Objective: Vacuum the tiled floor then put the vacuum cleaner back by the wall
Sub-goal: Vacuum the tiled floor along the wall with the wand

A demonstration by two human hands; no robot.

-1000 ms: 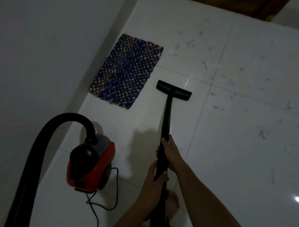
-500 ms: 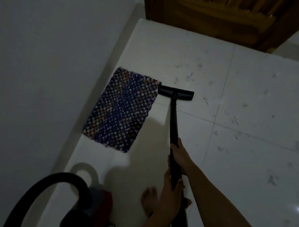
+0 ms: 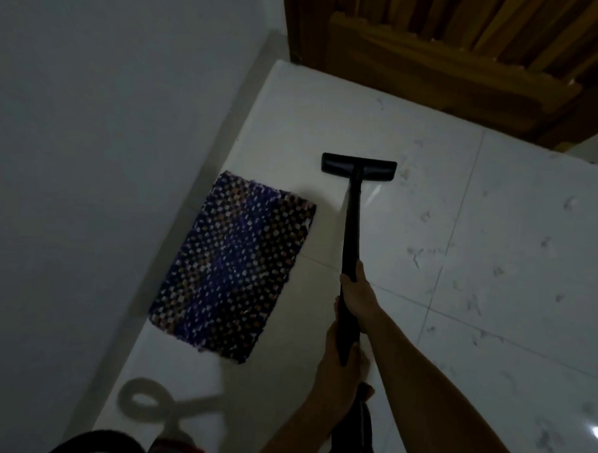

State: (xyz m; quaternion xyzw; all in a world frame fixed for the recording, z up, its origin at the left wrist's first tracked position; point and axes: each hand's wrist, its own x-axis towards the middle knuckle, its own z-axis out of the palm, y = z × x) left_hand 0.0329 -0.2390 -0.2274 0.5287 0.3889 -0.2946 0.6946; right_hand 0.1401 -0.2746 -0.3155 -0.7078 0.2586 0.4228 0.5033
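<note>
I hold the black vacuum wand [image 3: 352,225] with both hands. My right hand [image 3: 358,299] grips it higher up the tube, my left hand [image 3: 335,371] grips it lower, closer to my body. The flat black floor nozzle [image 3: 358,166] lies on the white tiled floor [image 3: 495,252], past the far corner of the mat and short of the wooden door. The red and black vacuum body [image 3: 181,452] and a loop of its black hose [image 3: 89,443] just show at the bottom edge.
A dark woven mat [image 3: 234,268] lies along the grey wall [image 3: 105,149] on the left. A wooden door [image 3: 452,51] closes the far end. Small bits of debris speckle the tiles to the right.
The nozzle has slid forward along the mat's right side to beyond its far corner. My view has moved forward, so the vacuum body has dropped almost out of sight.
</note>
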